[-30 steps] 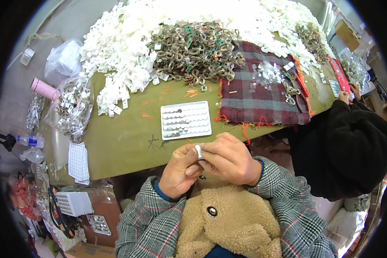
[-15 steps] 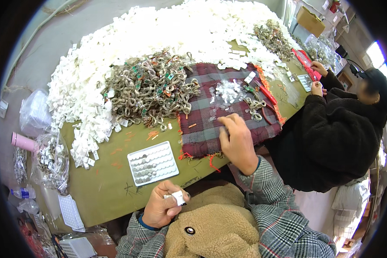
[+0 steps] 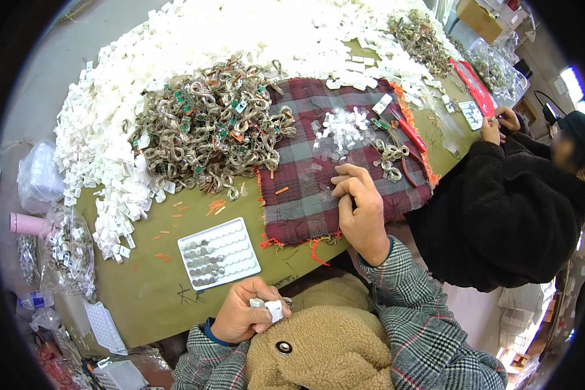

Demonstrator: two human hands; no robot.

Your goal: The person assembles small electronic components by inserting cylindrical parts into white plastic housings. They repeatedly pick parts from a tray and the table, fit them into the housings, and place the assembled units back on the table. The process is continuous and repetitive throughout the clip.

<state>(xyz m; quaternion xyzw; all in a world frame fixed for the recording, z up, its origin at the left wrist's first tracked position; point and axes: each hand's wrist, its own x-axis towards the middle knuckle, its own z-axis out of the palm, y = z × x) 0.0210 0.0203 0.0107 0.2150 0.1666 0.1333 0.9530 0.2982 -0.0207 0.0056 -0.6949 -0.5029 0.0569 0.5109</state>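
The bench (image 3: 146,224) is lit brightly and fairly evenly, with darker shadow seen below its near edge. Toward the top, the pile of white pieces (image 3: 175,55) is overexposed, separate shapes being lost in glare. A window (image 3: 573,86) at the far right is burned out to white, edged with bluish fringing. Little detail is kept in the co-worker's black jacket (image 3: 494,224). Straight lines are bowed by the fisheye lens, and the round view is framed in black. The tray (image 3: 236,250) is rendered clearly; clutter (image 3: 62,361) at lower left is softened.
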